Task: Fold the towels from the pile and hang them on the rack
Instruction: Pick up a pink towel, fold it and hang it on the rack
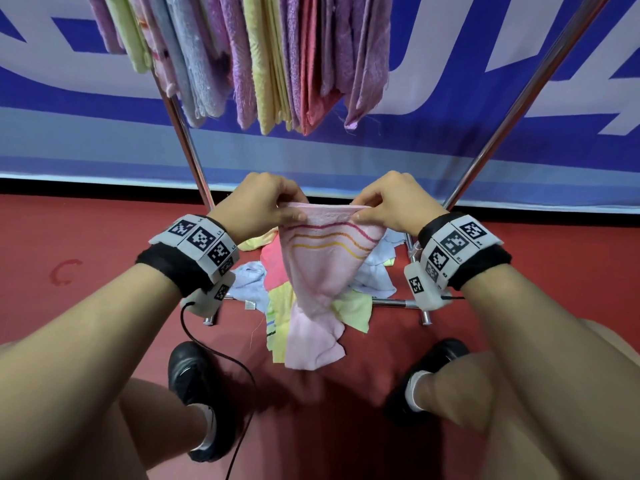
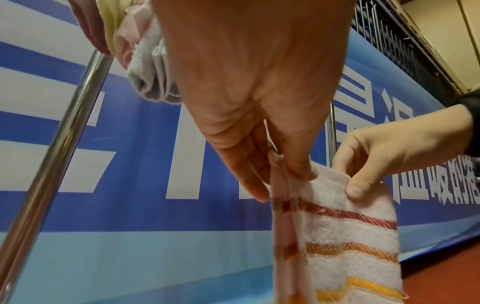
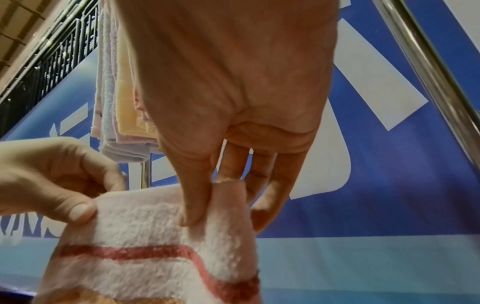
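A pink towel (image 1: 322,271) with red, orange and yellow wavy stripes hangs in the air in front of me, narrowing toward its lower end. My left hand (image 1: 266,202) pinches its top left corner and my right hand (image 1: 388,202) pinches its top right corner, the top edge stretched between them. The left wrist view shows the thumb and fingers of my left hand (image 2: 283,170) clamped on the towel (image 2: 345,230) edge. From the right wrist, my right hand (image 3: 215,205) nips a fold of the towel (image 3: 155,236). Below lies the pile (image 1: 367,282) of loose towels.
Several folded towels (image 1: 249,57) in purple, yellow, pink and red hang from the rack above. Its chrome legs (image 1: 187,140) slant down on both sides, with a base bar (image 1: 391,302) on the red floor. A blue and white banner (image 1: 519,109) stands behind. My shoes (image 1: 197,396) flank the pile.
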